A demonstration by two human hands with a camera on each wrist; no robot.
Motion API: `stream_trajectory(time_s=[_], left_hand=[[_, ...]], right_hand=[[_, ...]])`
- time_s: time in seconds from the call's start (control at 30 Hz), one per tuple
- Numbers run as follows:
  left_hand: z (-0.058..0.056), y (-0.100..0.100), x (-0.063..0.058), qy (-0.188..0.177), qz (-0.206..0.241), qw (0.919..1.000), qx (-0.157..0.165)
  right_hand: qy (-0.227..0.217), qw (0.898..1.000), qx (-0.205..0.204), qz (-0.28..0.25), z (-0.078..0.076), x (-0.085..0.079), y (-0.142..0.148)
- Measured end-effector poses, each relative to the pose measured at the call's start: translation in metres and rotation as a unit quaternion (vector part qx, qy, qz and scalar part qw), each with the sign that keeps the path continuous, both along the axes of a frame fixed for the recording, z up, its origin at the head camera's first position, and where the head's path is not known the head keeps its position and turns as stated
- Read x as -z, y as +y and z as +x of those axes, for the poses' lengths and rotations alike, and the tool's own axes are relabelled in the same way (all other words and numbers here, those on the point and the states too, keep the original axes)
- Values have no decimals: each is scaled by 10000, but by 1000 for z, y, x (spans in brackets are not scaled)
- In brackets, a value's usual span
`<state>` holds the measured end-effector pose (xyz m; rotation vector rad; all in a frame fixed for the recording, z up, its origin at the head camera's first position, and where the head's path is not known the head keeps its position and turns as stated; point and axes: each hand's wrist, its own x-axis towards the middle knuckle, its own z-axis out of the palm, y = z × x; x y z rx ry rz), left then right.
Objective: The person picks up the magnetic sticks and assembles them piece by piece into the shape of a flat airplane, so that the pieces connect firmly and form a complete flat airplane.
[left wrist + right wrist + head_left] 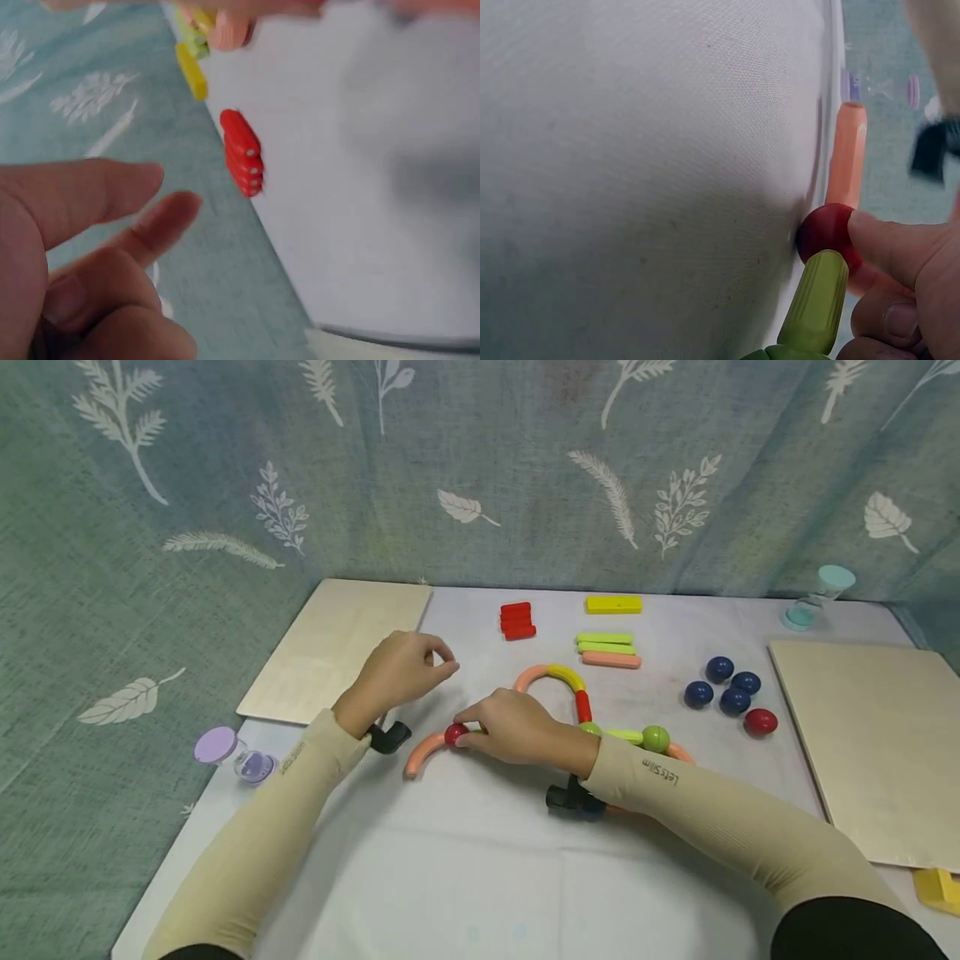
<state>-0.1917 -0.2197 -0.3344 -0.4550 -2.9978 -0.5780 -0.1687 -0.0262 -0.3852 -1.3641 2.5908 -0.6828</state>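
Observation:
My right hand (pixel 517 727) pinches a red ball (pixel 453 734) between thumb and fingers, low over the white tabletop. A curved salmon stick (pixel 423 754) joins one side of that ball. In the right wrist view, a ribbed lime-green stick (pixel 814 300) meets the ball on another side. Behind this hand a loop of curved pieces shows a yellow arc (pixel 567 676), a red stick (pixel 583 707) and a green ball (pixel 656 739); my hand and forearm hide part of it. My left hand (pixel 405 668) hovers to the left, thumb and fingertip close together, with nothing between them.
Several red sticks (pixel 517 621), a yellow bar (pixel 613 605) and lime sticks (pixel 604 638) lie at the back. Several dark blue balls (pixel 735 701) and another red ball (pixel 761 722) sit at right. Wooden boards (pixel 870 743) flank the table; sand timers (pixel 817 597) stand near its edges.

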Motion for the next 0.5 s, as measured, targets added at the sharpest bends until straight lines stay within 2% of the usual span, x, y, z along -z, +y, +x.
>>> stream_trajectory(time_s=[0.13, 0.27, 0.37, 0.5], left_hand=[[-45, 34, -12, 88, -600, 9957, 696], [-84, 58, -8, -118, -1101, 9882, 1062], [-103, 67, 2, -444, -1375, 9828, 1151], [-117, 74, 14, -624, -1462, 9798, 1211]], right_hand=[[-29, 9999, 22, -141, -1, 2, 6], [-69, 10000, 57, -41, -1, 5, 8], [-68, 10000, 21, 0, -2, 7, 6], [42, 10000, -7, -12, -3, 7, 4]])
